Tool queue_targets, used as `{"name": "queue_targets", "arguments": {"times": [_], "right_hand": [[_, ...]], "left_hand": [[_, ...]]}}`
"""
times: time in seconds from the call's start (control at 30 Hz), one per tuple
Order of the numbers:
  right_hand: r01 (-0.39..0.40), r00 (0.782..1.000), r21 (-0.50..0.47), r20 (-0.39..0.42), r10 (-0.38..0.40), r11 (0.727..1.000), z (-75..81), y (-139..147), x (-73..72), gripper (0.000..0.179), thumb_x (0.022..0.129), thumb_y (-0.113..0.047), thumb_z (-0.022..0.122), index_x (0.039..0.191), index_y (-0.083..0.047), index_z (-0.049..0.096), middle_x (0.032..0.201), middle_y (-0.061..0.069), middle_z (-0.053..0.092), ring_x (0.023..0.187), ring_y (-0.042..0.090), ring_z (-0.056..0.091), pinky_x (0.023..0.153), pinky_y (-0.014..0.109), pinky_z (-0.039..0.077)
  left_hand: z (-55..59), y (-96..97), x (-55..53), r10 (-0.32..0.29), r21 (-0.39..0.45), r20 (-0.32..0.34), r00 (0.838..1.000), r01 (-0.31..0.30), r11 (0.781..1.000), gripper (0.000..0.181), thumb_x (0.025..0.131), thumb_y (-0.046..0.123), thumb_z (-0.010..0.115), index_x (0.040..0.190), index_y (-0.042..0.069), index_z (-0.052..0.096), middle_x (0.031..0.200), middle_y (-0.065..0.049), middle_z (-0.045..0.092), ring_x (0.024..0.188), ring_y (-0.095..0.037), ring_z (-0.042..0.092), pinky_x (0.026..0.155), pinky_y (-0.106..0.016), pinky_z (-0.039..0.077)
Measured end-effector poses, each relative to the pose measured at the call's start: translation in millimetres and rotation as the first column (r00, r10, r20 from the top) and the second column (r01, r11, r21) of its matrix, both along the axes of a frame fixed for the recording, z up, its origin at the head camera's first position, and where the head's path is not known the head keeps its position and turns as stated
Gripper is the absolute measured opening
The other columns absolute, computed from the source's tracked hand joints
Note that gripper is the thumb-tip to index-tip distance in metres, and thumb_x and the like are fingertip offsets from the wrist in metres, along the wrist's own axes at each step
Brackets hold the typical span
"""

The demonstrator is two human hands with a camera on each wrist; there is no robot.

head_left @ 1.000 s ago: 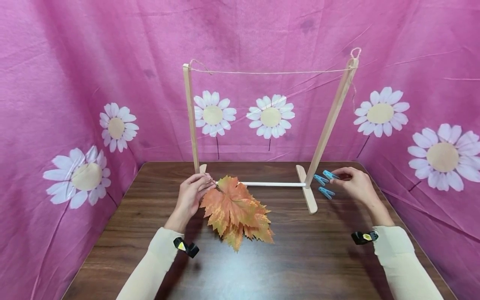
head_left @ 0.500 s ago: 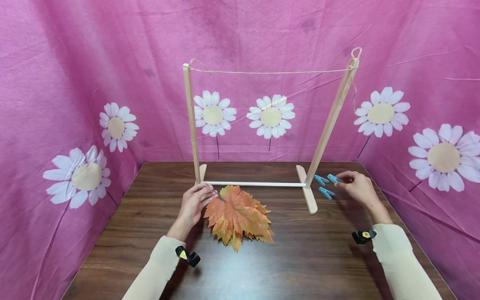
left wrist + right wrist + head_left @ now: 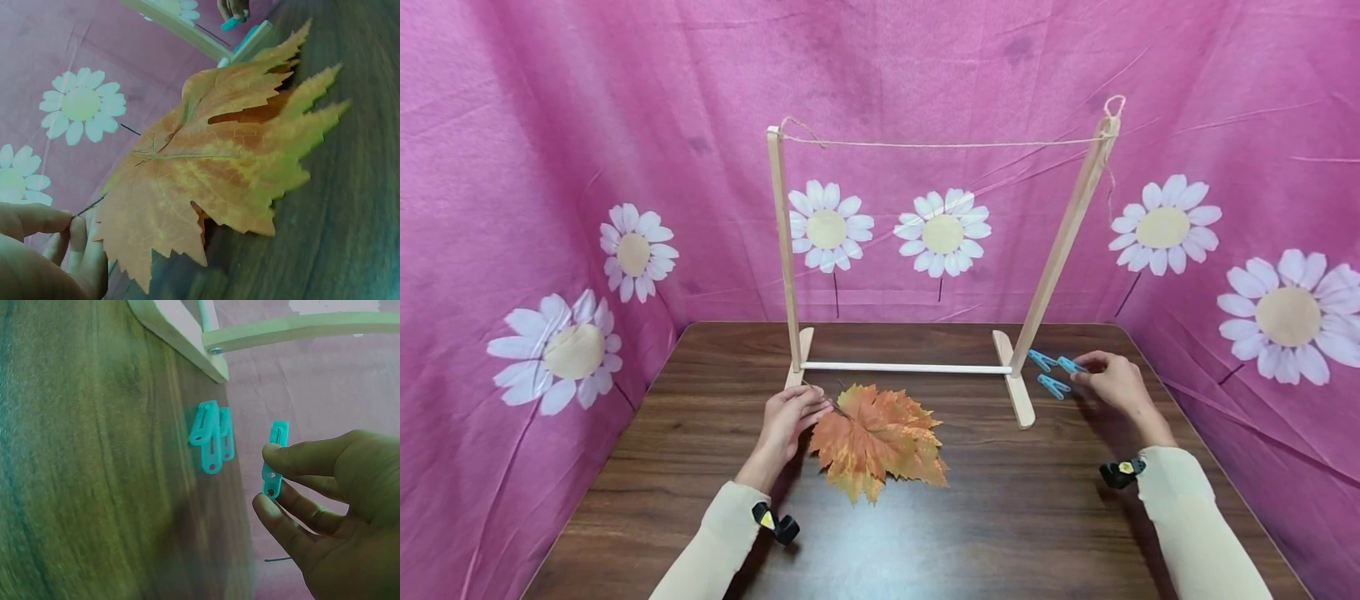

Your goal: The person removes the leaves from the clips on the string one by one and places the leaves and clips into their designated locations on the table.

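Note:
My left hand (image 3: 790,421) pinches the thin dark stem of an orange-and-yellow artificial maple leaf (image 3: 868,433). The left wrist view shows the leaf (image 3: 206,156) fanned out beyond my fingertips (image 3: 59,220), with more leaf layers behind it. At the right, my right hand (image 3: 1116,383) pinches a small light-blue clothespin (image 3: 1070,364) between thumb and fingers. The right wrist view shows this clothespin (image 3: 273,469) held off the table. More blue clothespins (image 3: 211,440) lie close together on the table, apart from my hand.
A wooden frame with two posts (image 3: 1060,242) stands behind the leaf. A string (image 3: 940,146) runs between the post tops, and a white rod (image 3: 910,367) joins the feet. A pink cloth (image 3: 880,67) with daisies surrounds the brown table (image 3: 985,517).
My left hand has moved toward me, lowering the stem end of the leaf. The right hand has shifted slightly right and down, carrying the clothespin a little away from the others.

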State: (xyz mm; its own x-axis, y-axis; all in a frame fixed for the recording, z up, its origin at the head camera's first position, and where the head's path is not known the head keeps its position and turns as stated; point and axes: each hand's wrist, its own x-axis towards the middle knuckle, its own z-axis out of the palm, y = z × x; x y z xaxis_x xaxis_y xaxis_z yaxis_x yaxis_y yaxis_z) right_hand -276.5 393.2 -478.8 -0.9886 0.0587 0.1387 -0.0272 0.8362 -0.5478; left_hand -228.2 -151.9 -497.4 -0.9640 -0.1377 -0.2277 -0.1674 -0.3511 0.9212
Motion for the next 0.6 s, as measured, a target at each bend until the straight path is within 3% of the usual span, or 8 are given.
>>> {"name": "queue_targets", "arguments": {"times": [0.17, 0.3, 0.6], "right_hand": [[0.011, 0.999, -0.054, 0.046, -0.008, 0.999, -5.4, -2, -0.1, 0.03, 0.096, -0.017, 0.076, 0.119, 0.002, 0.073, 0.095, 0.018, 0.075, 0.078, 0.022, 0.063, 0.066, 0.027, 0.049], [0.011, 0.996, -0.09, 0.084, -0.003, 0.996, -8.6, -1, -0.4, 0.033, 0.098, -0.016, 0.075, 0.123, 0.005, 0.07, 0.094, 0.019, 0.074, 0.07, 0.016, 0.062, 0.058, 0.026, 0.052], [0.034, 0.996, -0.077, 0.089, -0.028, 0.996, -16.5, 1, -2.3, 0.033, 0.098, -0.018, 0.076, 0.122, 0.004, 0.071, 0.105, 0.025, 0.074, 0.072, 0.014, 0.062, 0.063, 0.026, 0.051]], "left_hand": [[-2.6, -5.1, 0.3, -0.02, -0.127, 0.051, 0.999, 0.026, 0.992, 0.018, 0.102, -0.002, 0.059, 0.113, -0.016, 0.064, 0.076, -0.006, 0.075, 0.067, -0.013, 0.076, 0.066, -0.023, 0.068], [-2.3, -8.3, 0.7, -0.061, -0.238, 0.094, 0.994, 0.082, 0.968, 0.026, 0.102, 0.001, 0.06, 0.117, -0.02, 0.063, 0.073, -0.006, 0.073, 0.061, -0.011, 0.072, 0.06, -0.023, 0.066], [-2.9, -9.9, 2.6, -0.131, -0.359, 0.185, 0.974, 0.191, 0.914, 0.021, 0.1, 0.004, 0.064, 0.107, -0.016, 0.066, 0.064, -0.005, 0.068, 0.051, -0.01, 0.067, 0.05, -0.024, 0.063]]}}
